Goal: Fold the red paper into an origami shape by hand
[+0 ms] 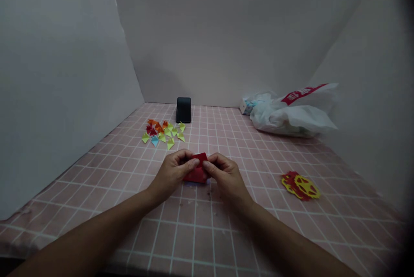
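Between my two hands is a small piece of red paper (201,157), held up above the table. My left hand (176,168) pinches its left side, with the thumb on the near face. On the opposite side my right hand (225,173) grips it between thumb and fingers. Below the held piece lies more red paper (196,176), flat and partly hidden by my hands. Whether the two red pieces are joined I cannot tell. Beyond my left hand, several small folded paper figures (161,132) in yellow, orange, red and blue lie in a loose group.
A dark phone (183,110) stands at the back. At the back right sits a white plastic bag (291,117) beside a small box (245,106). Red and yellow paper cut-outs (300,185) lie to the right. Tiny scraps dot the pink checked tablecloth (174,234). Pale walls enclose the table.
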Demonstrator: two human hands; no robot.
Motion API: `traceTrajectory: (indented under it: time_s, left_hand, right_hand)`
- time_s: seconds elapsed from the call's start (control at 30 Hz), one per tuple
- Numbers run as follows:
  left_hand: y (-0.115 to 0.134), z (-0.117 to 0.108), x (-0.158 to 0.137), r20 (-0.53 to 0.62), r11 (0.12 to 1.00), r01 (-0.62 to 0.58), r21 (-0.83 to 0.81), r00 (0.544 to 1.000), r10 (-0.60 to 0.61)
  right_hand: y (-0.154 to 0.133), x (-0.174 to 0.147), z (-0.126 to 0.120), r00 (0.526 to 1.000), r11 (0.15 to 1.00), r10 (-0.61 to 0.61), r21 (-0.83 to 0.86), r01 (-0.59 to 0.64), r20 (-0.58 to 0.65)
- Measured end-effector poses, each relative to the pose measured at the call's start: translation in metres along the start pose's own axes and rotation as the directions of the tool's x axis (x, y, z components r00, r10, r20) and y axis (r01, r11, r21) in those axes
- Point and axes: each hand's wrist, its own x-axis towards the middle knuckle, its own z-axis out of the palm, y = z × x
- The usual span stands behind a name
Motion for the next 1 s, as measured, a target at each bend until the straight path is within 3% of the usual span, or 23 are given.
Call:
traceTrajectory:
  time_s: [0.13, 0.37, 0.53, 0.73, 1.0]
  left_hand:
    - [-0.0033, 0.001, -0.0006, 0.048, 0.997, 0.071, -0.039, 0.996, -0.07]
    - [0.0022, -0.0012, 0.0008, 0.044, 0.998, 0.05, 0.048, 0.998, -0.053]
    - [0.0032, -0.0016, 0.001, 0.167, 0.988, 0.129, 0.089, 0.976, -0.142]
    - [-0.0002, 0.0014, 0.0006, 0.222, 0.981, 0.187, 0.06, 0.955, -0.196]
    - [0.0049, -0.0001, 0.0, 0.201, 0.968, 0.057, 0.245, 0.974, -0.108]
  right_hand:
    - [-0.001, -0.0022, 0.0014, 1.0, 1.0, 0.001, -0.022, -0.002, -0.022]
    - [-0.0022, 0.0, -0.001, 0.999, 0.999, 0.018, -0.043, -0.016, 0.04]
    - [-0.0038, 0.0022, -0.0042, 0.999, 0.99, -0.026, -0.137, 0.03, 0.029]
    - [-0.0051, -0.0023, -0.002, 1.0, 0.991, -0.008, -0.137, 0.007, -0.011]
    - [-0.0097, -0.005, 0.0003, 0.998, 0.992, -0.034, -0.127, 0.026, -0.059]
